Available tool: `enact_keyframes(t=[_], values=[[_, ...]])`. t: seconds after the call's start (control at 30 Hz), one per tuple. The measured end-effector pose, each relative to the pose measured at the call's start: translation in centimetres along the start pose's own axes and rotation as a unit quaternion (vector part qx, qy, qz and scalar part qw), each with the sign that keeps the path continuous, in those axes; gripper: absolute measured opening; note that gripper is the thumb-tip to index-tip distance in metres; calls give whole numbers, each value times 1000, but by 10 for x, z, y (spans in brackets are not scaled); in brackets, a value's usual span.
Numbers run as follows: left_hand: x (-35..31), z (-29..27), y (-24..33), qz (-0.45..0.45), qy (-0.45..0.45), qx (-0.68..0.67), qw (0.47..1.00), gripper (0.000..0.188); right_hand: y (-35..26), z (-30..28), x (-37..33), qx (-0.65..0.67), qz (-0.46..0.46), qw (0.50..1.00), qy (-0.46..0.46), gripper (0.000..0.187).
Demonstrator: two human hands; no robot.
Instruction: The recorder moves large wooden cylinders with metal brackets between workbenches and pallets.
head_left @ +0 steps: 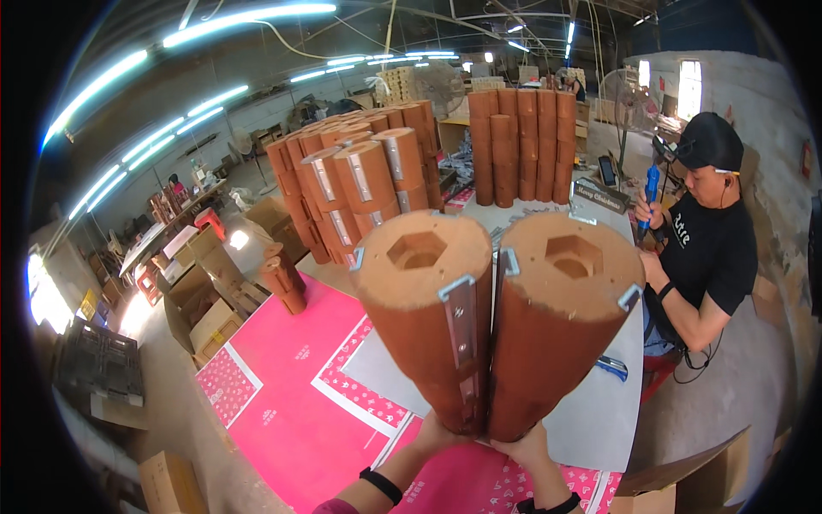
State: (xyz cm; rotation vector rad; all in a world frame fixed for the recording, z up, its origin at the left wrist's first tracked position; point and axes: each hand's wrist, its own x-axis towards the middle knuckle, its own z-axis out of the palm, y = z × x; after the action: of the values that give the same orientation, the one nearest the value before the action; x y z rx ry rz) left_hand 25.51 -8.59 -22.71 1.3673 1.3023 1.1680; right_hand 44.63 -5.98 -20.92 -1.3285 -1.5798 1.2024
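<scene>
Two tall stacks of brown wooden cylinders stand close together right in front of me. The left stack [428, 343] has a hexagonal hole in its top, and a metal strip with small bent brackets runs down its side. On the right stack [548, 343], a similar hexagonal hole and metal brackets show at the top rim. My left hand [437, 434] grips the base of the left stack. Around the base of the right stack, my right hand [524, 449] is closed; some fingers of both hands are hidden by the cylinders. Both wrists wear black bands.
Pink patterned sheeting [291, 360] and a pale board [591, 420] cover the table. Many more brown cylinders [368, 176] are piled behind, with further stacks [522, 146] beyond. A blue cutter [612, 367] lies at right. A co-worker [711, 223] holds a blue power screwdriver [649, 201].
</scene>
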Motion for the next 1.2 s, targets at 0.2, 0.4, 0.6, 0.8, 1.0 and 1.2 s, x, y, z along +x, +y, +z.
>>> enact_keyframes(t=[0.2,0.4,0.6,0.8,1.0,1.2], values=[[-64,-19,-15,-26,-22,-64,997,42,-11,27,-46,45,-155,986,-34,83],[-150,-39,78,-61,55,123,989,43,-39,63,-112,206,-60,967,-136,65],[-248,-59,50,-90,175,100,975,82,-67,95,-164,54,-239,942,-230,60],[-357,-64,95,-200,274,91,936,82,-85,129,-235,25,-216,914,-342,59],[-461,-69,78,-88,368,169,910,84,-93,158,-309,-6,-239,871,-430,58],[-564,-64,78,-143,430,210,866,83,-103,195,-383,-28,-278,821,-498,57]])
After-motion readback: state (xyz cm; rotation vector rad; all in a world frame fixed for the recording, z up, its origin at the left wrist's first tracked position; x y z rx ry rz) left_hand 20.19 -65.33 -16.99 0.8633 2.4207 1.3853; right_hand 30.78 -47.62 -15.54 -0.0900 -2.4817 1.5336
